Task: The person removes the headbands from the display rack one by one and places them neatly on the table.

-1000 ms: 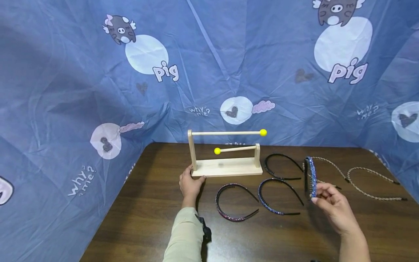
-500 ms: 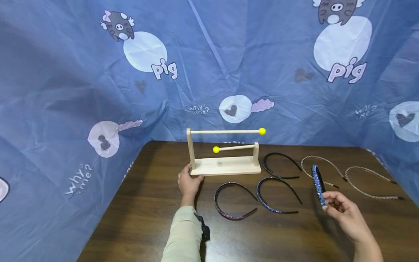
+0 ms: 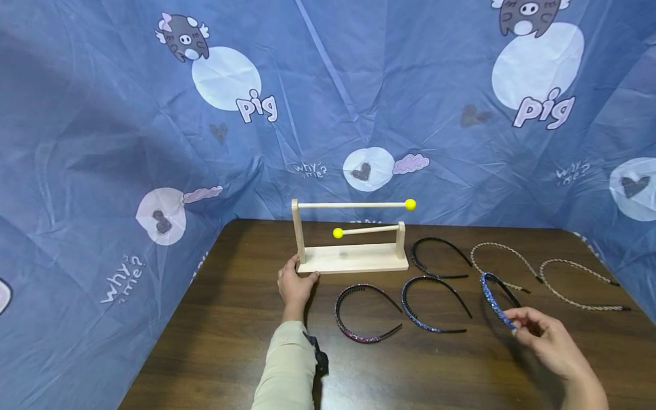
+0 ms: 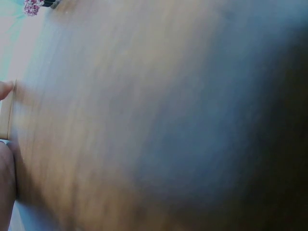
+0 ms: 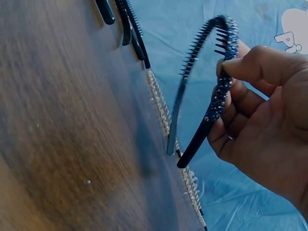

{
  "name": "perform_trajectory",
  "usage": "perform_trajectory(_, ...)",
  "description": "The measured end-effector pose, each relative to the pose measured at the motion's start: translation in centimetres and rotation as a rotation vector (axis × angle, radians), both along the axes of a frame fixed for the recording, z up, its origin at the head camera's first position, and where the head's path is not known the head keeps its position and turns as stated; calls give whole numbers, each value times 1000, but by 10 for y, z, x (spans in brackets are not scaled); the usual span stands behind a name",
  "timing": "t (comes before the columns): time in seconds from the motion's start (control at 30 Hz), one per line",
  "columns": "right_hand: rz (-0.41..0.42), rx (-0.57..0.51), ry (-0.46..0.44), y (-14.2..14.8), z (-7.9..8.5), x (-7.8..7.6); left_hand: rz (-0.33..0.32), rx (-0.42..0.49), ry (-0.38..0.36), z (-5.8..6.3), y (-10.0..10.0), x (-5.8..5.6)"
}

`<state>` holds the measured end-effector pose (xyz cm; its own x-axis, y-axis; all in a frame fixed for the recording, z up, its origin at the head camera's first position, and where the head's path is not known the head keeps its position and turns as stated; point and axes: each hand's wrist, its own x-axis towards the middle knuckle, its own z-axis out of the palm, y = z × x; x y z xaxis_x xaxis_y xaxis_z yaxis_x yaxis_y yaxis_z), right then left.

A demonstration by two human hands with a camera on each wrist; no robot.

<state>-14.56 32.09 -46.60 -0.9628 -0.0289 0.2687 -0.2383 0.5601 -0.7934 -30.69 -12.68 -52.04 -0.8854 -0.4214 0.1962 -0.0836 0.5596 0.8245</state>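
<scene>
In the head view my right hand (image 3: pixel 550 341) holds a blue glittery headband (image 3: pixel 494 302) above the right part of the table. The right wrist view shows thumb and fingers pinching this headband (image 5: pixel 221 94) on its sparkly side, its toothed black inner side and both ends exposed. My left hand (image 3: pixel 295 287) grips the left end of a pale wooden stand (image 3: pixel 353 259), thumb along the front edge of its base. Two bars (image 3: pixel 359 205) with yellow ball ends reach across the stand, both bare. Only fingers (image 4: pixel 6 168) and a sliver of the base show in the left wrist view.
A pink-and-dark glittery headband (image 3: pixel 361 340), another blue one (image 3: pixel 427 327) and a black one (image 3: pixel 419 262) lie on the brown table (image 3: pixel 215 336). Two braided beige headbands (image 3: pixel 564 296) lie farther right. A blue printed cloth (image 3: pixel 318 142) hangs behind.
The held blue headband has moved right and toward me, turning so its loop shows more. My left hand stays at the stand.
</scene>
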Motion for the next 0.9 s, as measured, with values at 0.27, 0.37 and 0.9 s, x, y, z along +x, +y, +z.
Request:
perform_trajectory(0.27, 87, 66, -115, 9, 2, -5, 3, 0, 4, -2, -1, -2)
perform_trajectory(0.37, 137, 55, -137, 13, 1, -10, 4, 3, 0, -3, -1, -3)
perform_trajectory(0.9, 264, 22, -379, 24, -17, -29, 12, 29, 7, -2, -1, -2)
